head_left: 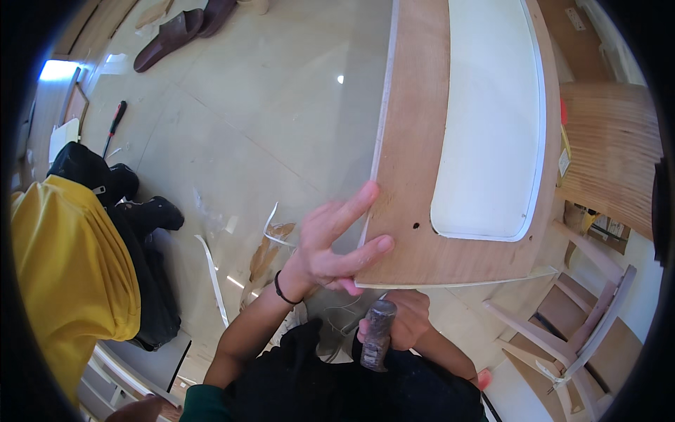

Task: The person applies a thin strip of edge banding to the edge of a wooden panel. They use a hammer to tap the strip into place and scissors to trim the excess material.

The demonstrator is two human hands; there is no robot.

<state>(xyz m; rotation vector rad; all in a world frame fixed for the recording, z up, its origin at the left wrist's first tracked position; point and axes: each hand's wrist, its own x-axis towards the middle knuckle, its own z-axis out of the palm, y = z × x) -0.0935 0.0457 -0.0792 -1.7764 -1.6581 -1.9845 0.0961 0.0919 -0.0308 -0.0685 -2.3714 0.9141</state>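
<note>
A wooden panel (404, 148) with a long rounded white inset (492, 126) extends from the top of the view to just in front of me. My left hand (330, 243) grips its near left corner: the thumb and a finger lie on the top face, spread apart, and another fingertip shows under the edge. Below that near edge, close to my body, my right hand (408, 316) is closed around a short, worn, dark grey tool handle (378, 337). A small pale tip shows at the handle's upper end; its working part is mostly hidden.
A person in a yellow shirt (70, 260) is low at the left. Near them lies a red-and-black screwdriver (116, 119). White strips (213, 278) litter the floor. Brown slippers (169, 39) lie at the far left. A wooden chair frame (576, 330) stands at the right.
</note>
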